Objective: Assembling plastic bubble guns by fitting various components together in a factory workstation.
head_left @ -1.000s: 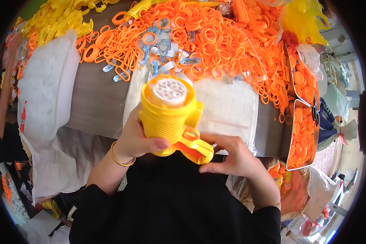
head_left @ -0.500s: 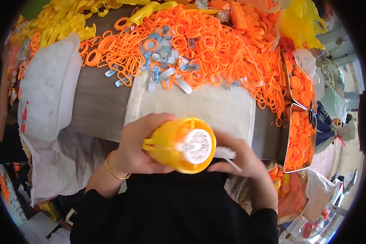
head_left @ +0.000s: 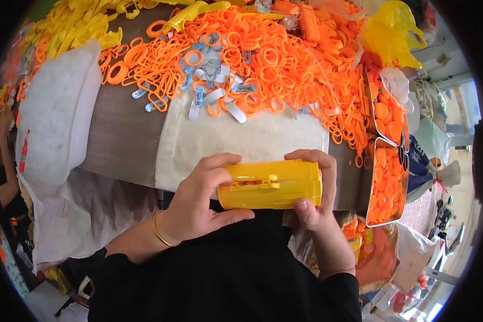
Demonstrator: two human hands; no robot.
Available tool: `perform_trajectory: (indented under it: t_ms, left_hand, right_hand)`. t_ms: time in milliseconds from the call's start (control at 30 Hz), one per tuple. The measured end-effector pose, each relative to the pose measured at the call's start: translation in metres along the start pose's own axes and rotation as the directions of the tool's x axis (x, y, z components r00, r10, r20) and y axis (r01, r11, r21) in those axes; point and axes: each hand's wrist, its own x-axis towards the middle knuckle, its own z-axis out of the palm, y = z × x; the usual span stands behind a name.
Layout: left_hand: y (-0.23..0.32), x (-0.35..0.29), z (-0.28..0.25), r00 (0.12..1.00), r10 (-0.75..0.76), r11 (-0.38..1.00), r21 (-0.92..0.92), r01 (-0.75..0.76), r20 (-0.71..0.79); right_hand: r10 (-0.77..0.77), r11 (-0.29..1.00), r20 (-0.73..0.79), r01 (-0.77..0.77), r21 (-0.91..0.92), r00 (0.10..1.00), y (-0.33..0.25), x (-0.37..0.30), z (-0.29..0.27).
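Between my hands, close to my body, lies a yellow plastic cylinder (head_left: 268, 193) on its side, with a narrow slot and a small raised catch facing up. My left hand (head_left: 198, 198) wraps round its left end, thumb below and fingers above. At the other end my right hand (head_left: 319, 190) grips the ribbed rim between thumb and fingers. Inside the cylinder, little shows except something dark and orange through the slot. The white piece that was in my right hand is out of sight. Under and beyond the cylinder is a pale work mat (head_left: 236, 139).
A heap of orange rings and loops (head_left: 273, 59) covers the far table, with yellow parts (head_left: 70, 32) at far left. A white bin (head_left: 59, 112) stands left. Boxes of orange caps (head_left: 383, 185) line the right edge. Another person's arm (head_left: 5, 161) shows at far left.
The yellow cylinder has turned from end-on to lying sideways. My right hand has moved from beside it onto its right end, and the white piece is no longer seen.
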Motion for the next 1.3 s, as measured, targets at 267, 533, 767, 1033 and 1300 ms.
perform_trajectory:
  t_ms: [267,533,767,1033,1300]
  left_hand:
    - [0.009,0.015,0.004,0.998,0.049,0.992,0.113,-0.054,0.046]
    - [0.0,0.02,-0.015,0.955,-0.161,0.979,-0.085,0.187,0.251]
    - [-0.006,0.006,-0.014,0.957,-0.122,0.975,-0.151,0.166,0.262]
    - [-0.012,0.0,-0.012,0.966,-0.032,0.971,-0.221,0.092,0.258]
    - [-0.011,0.007,-0.021,0.939,-0.065,0.965,-0.22,0.145,0.338]
  right_hand:
    - [0.021,0.995,-0.1,-0.03,-0.09,0.995,-0.003,-0.008,0.003]
    - [-0.164,0.917,0.123,0.198,-0.347,0.979,-0.014,0.009,0.001]
    - [-0.171,0.881,0.151,0.22,-0.419,0.974,-0.03,0.018,0.008]
    - [-0.171,0.904,0.218,0.241,-0.353,0.961,-0.031,0.017,0.0]
    - [-0.071,0.95,0.339,0.167,-0.263,0.938,-0.038,0.016,-0.018]
